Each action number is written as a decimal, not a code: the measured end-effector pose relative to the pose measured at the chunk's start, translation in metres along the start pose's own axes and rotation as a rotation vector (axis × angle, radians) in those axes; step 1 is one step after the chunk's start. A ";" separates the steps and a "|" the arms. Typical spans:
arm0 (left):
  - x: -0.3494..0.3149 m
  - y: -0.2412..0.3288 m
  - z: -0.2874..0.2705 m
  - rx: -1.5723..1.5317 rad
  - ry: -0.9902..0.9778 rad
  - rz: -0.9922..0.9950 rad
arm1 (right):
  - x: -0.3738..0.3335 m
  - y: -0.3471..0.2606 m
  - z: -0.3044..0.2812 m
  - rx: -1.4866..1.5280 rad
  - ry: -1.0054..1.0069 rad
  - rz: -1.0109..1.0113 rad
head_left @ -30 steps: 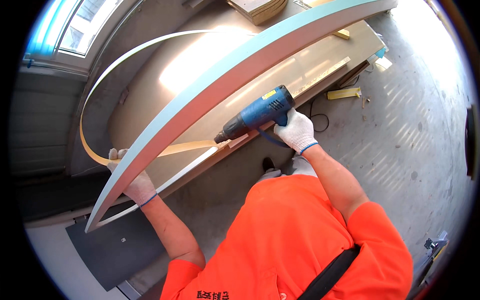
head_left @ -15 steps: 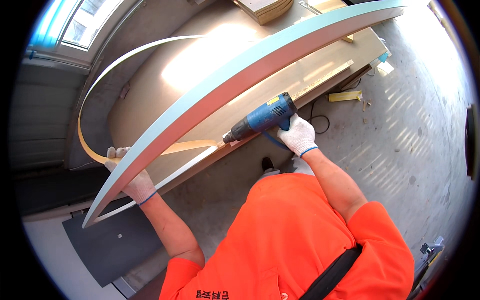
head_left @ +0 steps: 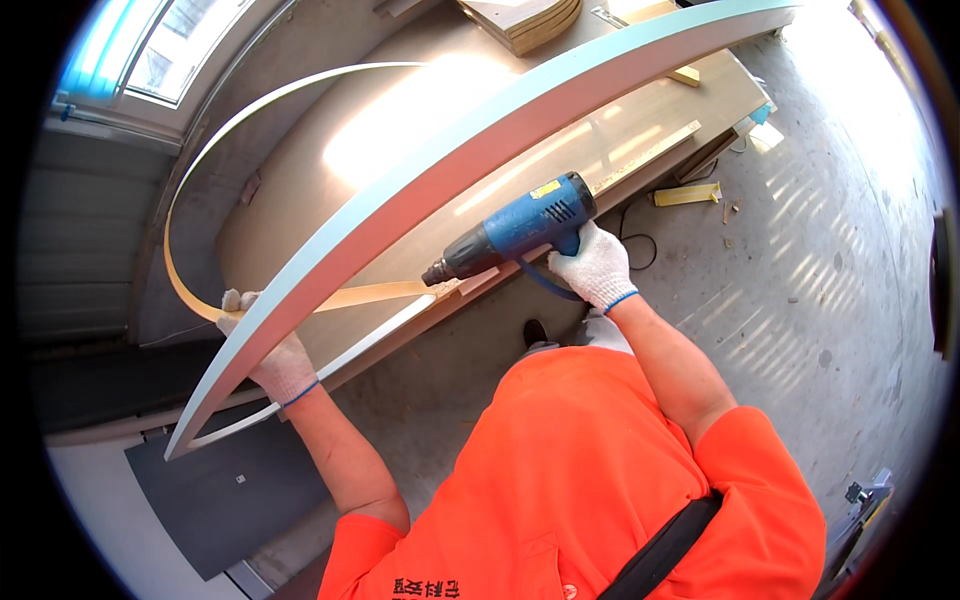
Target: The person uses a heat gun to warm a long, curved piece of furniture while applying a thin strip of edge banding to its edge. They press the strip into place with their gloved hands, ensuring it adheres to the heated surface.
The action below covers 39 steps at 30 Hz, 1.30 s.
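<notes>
My right hand (head_left: 600,267), in a white knit glove, is closed round the handle of a blue and black heat gun (head_left: 525,222). Its metal nozzle points left, close over the end of a long thin edging strip (head_left: 365,295). From there the strip runs left behind a big curved panel frame (head_left: 400,215), pale blue on top and pinkish on its side, then loops up and back over the table. My gloved left hand (head_left: 282,370) reaches behind the frame's left part. Its fingers are closed on the strip; the frame hides part of this hand.
Beneath the frame stands a wide wooden worktable (head_left: 290,235). Curved wooden pieces (head_left: 525,25) are stacked at its far side. A yellow piece (head_left: 687,195) and a black cord (head_left: 650,255) lie to the right. At the lower left is a dark grey panel (head_left: 225,490).
The heat gun's nozzle has shifted a little left and swung up from the strip's end. My left hand and the strip's loop have moved slightly right.
</notes>
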<state>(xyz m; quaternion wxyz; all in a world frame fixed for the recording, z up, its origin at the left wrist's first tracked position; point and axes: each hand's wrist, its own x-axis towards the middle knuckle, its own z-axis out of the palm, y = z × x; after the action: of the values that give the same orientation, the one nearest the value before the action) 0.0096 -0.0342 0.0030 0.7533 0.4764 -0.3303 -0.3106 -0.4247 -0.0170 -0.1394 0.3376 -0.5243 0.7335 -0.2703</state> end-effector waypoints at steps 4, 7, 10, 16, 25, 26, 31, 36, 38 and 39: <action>-0.007 0.001 0.009 -0.042 -0.003 -0.010 | -0.005 -0.015 -0.010 0.042 0.035 -0.061; -0.006 -0.003 0.006 0.000 -0.066 0.030 | -0.010 -0.029 -0.018 0.070 0.059 -0.071; -0.023 0.005 0.037 0.028 -0.020 0.036 | -0.014 -0.044 -0.027 0.083 0.074 -0.076; -0.029 0.002 0.044 -0.024 -0.086 0.037 | -0.020 -0.068 -0.040 0.126 0.148 -0.156; -0.023 -0.015 0.030 0.013 -0.308 0.055 | -0.023 -0.087 -0.051 0.149 0.207 -0.224; -0.022 -0.016 0.028 -0.003 -0.327 0.045 | -0.022 -0.085 -0.051 0.129 0.208 -0.216; -0.026 -0.013 0.038 0.039 -0.172 0.088 | -0.021 -0.073 -0.053 0.109 0.228 -0.209; -0.023 -0.009 0.041 0.016 -0.089 0.089 | -0.013 -0.037 -0.035 0.051 0.238 -0.200; -0.020 -0.006 0.041 -0.004 -0.061 0.077 | -0.009 -0.024 -0.025 -0.005 0.190 -0.145; -0.021 -0.006 0.041 -0.005 -0.048 0.079 | -0.007 -0.015 -0.019 -0.034 0.168 -0.118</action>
<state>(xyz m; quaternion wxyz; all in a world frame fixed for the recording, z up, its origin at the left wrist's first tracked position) -0.0363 -0.0410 0.0069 0.7580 0.4535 -0.3660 -0.2930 -0.4293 -0.0142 -0.1152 0.2495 -0.5478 0.7316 -0.3201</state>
